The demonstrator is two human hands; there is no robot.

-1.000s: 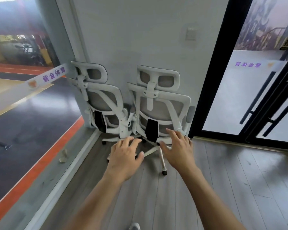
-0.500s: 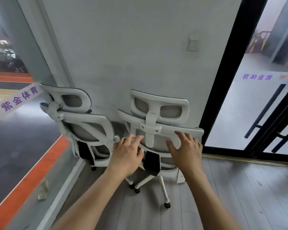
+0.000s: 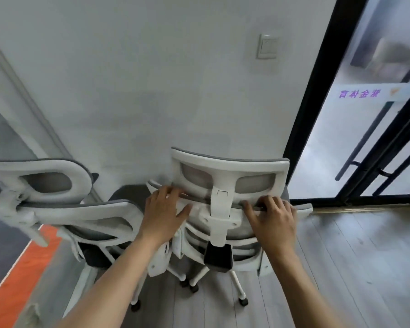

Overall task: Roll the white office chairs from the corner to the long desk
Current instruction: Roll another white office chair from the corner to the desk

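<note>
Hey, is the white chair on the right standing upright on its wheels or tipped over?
Upright: the right chair has its casters on the floor and its back rises straight up.

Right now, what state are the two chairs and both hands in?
Chair by the door: upright on its casters, facing the wall, held at the backrest's top edge.
Chair by the window: upright, facing the wall, untouched.
Left hand: grips the held backrest's top edge, thumb spread on its back.
Right hand: fingers curled over the same edge.
</note>
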